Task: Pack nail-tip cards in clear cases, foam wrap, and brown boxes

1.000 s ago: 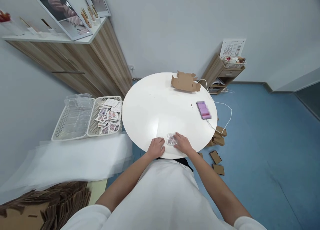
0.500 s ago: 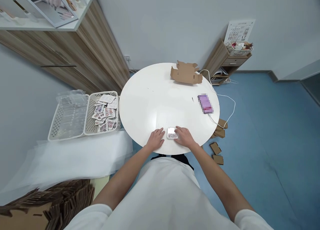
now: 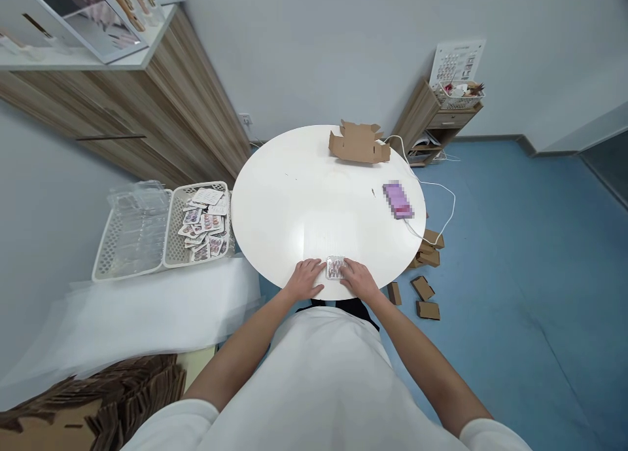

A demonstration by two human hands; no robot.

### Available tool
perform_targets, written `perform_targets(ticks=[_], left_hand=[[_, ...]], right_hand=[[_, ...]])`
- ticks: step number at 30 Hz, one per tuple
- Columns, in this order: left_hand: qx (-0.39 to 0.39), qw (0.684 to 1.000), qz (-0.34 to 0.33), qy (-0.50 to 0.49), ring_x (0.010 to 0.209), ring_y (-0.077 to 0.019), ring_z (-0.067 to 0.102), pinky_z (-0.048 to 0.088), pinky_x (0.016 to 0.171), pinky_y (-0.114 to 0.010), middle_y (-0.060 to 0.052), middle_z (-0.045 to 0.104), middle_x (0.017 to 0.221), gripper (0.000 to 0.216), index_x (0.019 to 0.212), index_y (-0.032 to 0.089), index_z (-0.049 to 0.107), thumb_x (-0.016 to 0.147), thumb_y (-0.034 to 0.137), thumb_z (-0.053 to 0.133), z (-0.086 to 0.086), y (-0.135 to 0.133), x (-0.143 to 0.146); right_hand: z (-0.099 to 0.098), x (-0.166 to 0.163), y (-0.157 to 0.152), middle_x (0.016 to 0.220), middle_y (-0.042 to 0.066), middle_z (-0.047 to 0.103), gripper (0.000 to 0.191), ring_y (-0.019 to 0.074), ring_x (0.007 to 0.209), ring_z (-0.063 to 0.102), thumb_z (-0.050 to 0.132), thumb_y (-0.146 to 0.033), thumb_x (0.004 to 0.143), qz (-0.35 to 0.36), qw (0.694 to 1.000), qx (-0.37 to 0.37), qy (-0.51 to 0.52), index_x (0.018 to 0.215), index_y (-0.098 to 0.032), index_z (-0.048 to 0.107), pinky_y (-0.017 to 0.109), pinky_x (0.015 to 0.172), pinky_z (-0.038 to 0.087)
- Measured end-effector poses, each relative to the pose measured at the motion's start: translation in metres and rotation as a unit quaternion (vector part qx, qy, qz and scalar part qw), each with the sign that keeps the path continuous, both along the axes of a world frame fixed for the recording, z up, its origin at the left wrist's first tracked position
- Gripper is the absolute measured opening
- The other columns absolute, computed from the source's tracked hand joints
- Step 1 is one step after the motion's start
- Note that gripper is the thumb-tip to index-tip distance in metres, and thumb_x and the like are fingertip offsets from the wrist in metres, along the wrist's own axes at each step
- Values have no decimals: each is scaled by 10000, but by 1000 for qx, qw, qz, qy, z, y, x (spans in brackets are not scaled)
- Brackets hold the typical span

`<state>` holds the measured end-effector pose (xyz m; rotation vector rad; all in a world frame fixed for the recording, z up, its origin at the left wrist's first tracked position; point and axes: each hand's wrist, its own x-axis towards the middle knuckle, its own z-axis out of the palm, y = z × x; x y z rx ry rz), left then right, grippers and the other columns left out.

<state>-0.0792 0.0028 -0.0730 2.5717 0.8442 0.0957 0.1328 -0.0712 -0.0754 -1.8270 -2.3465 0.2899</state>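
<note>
A small clear plastic case (image 3: 335, 268) with several nail-like shapes inside lies near the front edge of the white round table (image 3: 267, 209). On its left side rests my left hand (image 3: 304, 279), fingers stretched out, thumb apart, fingertips at the case's edge. From the right, my right hand (image 3: 360, 279) reaches over the case's right edge, its fingers extended and touching it. Neither hand is wrapped around the case. Contact under the fingertips is partly hidden.
An unfolded cardboard box (image 3: 360, 143) and a blurred purple object (image 3: 398, 199) with a white cable lie on the table. To the left stand a basket of printed cards (image 3: 203, 222) and a basket of clear plastic cases (image 3: 140, 238). Small cardboard boxes (image 3: 428, 310) lie on the floor.
The case has come slightly nearer to me, and its nail-like shapes show more plainly. Both hands have shifted slightly with it; the whole view has tilted a little.
</note>
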Motion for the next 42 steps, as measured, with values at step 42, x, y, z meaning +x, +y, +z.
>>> perform_targets(ticks=[42], left_hand=[[-341, 917, 208, 21, 705, -140, 565, 425, 605, -222, -2, 626, 751, 174, 778, 178, 612, 722, 287, 490, 22, 88, 43]], right_hand=[[22, 31, 89, 815, 14, 664, 231, 159, 745, 606, 475, -299, 754, -225, 892, -256, 297, 905, -204, 622, 266, 664, 460]])
